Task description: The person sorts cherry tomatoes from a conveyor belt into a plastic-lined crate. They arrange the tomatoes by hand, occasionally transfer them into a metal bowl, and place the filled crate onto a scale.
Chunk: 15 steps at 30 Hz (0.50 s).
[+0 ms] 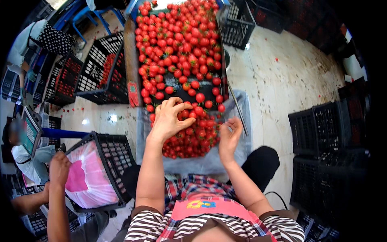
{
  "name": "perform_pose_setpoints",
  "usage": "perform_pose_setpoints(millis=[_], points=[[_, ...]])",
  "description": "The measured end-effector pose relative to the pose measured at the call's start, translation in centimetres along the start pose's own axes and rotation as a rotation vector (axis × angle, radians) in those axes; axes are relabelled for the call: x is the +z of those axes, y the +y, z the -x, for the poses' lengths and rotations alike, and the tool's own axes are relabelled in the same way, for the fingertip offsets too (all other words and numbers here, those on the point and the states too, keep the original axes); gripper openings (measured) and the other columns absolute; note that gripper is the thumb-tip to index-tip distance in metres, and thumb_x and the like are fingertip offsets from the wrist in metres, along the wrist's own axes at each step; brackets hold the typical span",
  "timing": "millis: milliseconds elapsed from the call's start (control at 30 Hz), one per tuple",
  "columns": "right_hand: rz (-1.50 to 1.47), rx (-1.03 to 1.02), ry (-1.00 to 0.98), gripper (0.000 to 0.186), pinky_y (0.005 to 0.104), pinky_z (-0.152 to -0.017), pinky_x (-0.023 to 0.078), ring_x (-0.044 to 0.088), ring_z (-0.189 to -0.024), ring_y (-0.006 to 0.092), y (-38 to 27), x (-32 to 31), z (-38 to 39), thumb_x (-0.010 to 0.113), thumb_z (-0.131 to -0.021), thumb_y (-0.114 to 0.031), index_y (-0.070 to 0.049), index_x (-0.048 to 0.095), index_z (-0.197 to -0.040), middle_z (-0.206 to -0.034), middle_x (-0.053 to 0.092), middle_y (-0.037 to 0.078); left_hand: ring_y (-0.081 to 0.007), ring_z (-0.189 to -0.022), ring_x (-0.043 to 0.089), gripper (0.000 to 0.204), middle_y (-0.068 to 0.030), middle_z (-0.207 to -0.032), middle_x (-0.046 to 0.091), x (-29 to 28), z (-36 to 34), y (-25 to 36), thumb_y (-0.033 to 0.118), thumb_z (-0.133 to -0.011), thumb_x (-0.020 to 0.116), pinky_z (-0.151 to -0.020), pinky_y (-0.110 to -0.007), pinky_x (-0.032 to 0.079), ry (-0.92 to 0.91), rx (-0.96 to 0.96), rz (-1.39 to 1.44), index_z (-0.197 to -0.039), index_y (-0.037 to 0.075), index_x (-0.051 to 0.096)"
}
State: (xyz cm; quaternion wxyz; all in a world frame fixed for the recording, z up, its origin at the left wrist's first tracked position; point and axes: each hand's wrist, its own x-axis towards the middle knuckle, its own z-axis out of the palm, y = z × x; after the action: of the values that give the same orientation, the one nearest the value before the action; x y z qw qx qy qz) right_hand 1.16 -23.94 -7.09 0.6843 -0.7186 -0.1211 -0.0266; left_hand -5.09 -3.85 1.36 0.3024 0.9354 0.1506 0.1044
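- Tomatoes (pixel 195 31): glossy, round, on chute (pixel 131 60), heaped in plastic liner (pixel 146 153) below.
- Label (pixel 133 93) (red, illegible) on chute's side.
- Left hand (pixel 165 120): grip apart, fingers curved over tomatoes.
- Right hand (pixel 229 139): beside heap; can't tell grip.

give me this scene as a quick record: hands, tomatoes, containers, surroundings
left hand: fingers curled over red tomatoes at the tray's near end
right hand: beside the tomatoes, whether it holds one is unclear
tray: dark bed, covered mostly with loose tomatoes
near container: plastic liner, tomatoes heaped inside
left side: black crate, pink-and-white lining, co-worker's hand beside it
right side: stacked black crates
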Motion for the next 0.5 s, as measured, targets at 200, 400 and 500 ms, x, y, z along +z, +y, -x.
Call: perform_pose_setpoints(millis=[200,400,500], points=[[0.197,-0.147,-0.083,0.023,0.0347,-0.06,0.046,0.06,-0.064,0.0203,-9.0,0.4,-9.9,0.047,-0.102,-0.024,-0.002,0.05,-0.096,-0.071,0.059,0.011,-0.0298,-0.089,0.066,0.023,-0.0135,-0.1,0.067,0.4,4.0,1.6,0.011,-0.081,0.068,-0.083,-0.037,0.051,-0.252,-0.124,0.319,-0.102,0.003,0.069],[0.778,-0.267,-0.124,0.036,0.0546,-0.084,0.048,0.061,-0.096,0.0484,-9.3,6.2,-27.2,0.05,-0.093,-0.033,0.002,0.053,-0.103,-0.098,0.063,0.032,-0.0257,-0.089,0.069,0.028,-0.0147,-0.102,0.071,4.9,3.5,-3.0,0.011,-0.085,0.061,-0.08,-0.035,0.053,-0.633,-0.441,0.182,-0.112,0.005,0.068],[0.703,-0.249,-0.165,0.032,0.0514,-0.086,0.049,0.061,-0.099,0.0469,-8.3,6.8,-28.8,0.051,-0.093,-0.026,0.003,0.051,-0.106,-0.101,0.063,0.032,-0.0267,-0.096,0.068,0.034,-0.015,-0.105,0.07,8.6,5.5,-6.8,0.012,-0.085,0.06,-0.084,-0.035,0.052,-0.576,-0.725,0.299,-0.118,0.007,0.066]])
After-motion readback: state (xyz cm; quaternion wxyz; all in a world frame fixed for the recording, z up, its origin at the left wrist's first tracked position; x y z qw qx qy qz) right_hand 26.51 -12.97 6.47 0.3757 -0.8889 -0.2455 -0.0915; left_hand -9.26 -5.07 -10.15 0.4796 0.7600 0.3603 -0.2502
